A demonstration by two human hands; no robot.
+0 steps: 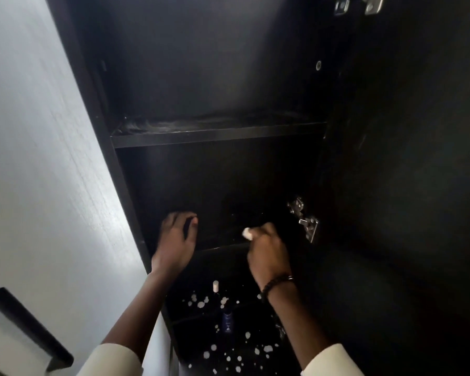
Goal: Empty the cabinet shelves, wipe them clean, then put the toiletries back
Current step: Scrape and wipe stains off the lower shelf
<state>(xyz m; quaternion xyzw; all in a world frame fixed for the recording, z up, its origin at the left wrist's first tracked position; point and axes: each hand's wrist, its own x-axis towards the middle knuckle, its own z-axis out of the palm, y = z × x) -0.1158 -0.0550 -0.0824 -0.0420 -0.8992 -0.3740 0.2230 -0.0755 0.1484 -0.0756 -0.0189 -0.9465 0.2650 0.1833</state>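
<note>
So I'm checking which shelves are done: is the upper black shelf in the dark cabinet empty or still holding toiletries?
Empty: the upper black shelf shows only bare board with faint smears; nothing stands on it.

Tall black cabinet [98, 109], door open, seen from below at an angle. Upper shelf [217, 135] bare, dusty smears visible on top. Middle shelf [223, 245] dark, contents not discernible. Small white object [247, 233] pinched just above it. Lower shelf [201, 316]: white-capped item [215, 286] and blue bottle [227, 322] upright, white flecks scattered around.
</note>
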